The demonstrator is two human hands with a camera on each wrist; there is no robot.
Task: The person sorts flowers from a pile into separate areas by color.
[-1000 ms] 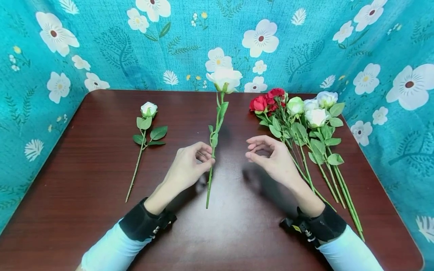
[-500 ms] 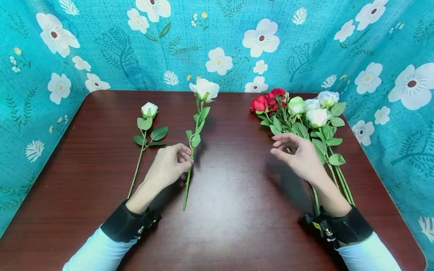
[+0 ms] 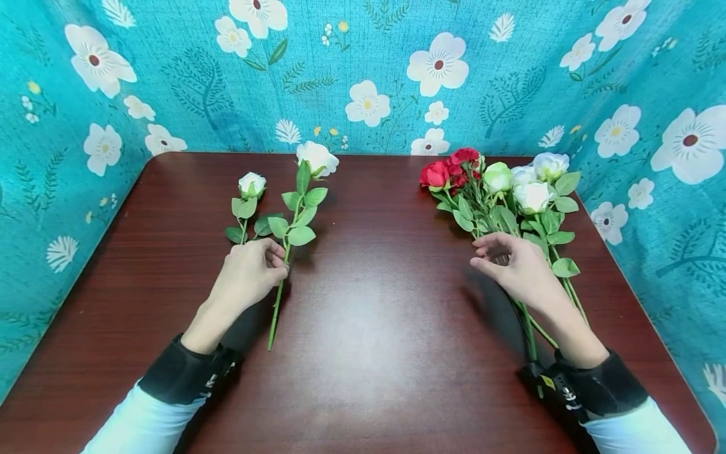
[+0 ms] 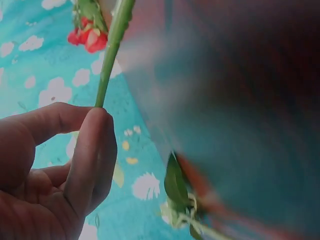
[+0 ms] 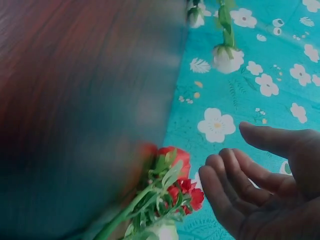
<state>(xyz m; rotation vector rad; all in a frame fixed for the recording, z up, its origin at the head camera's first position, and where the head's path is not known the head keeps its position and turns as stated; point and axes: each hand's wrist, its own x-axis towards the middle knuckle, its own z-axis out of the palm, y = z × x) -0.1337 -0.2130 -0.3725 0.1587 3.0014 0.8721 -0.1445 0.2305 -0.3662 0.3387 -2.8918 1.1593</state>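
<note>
Pinching the white rose (image 3: 297,214) mid-stem, the left hand (image 3: 247,275) holds its long axis running away toward the bloom. Right hand (image 3: 517,268) hovers loosely curled and empty over the flower bunch (image 3: 499,195), nearer it.

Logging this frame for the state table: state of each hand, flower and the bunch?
Left hand: pinching the stem of the large white rose.
Right hand: loosely curled, holding nothing, over the bunch's stems.
Large white rose: held by its stem, bloom pointing away and right.
Small white rose: lying flat on the table, beside the held one.
Bunch of flowers: lying on the table, red and white blooms together.
</note>
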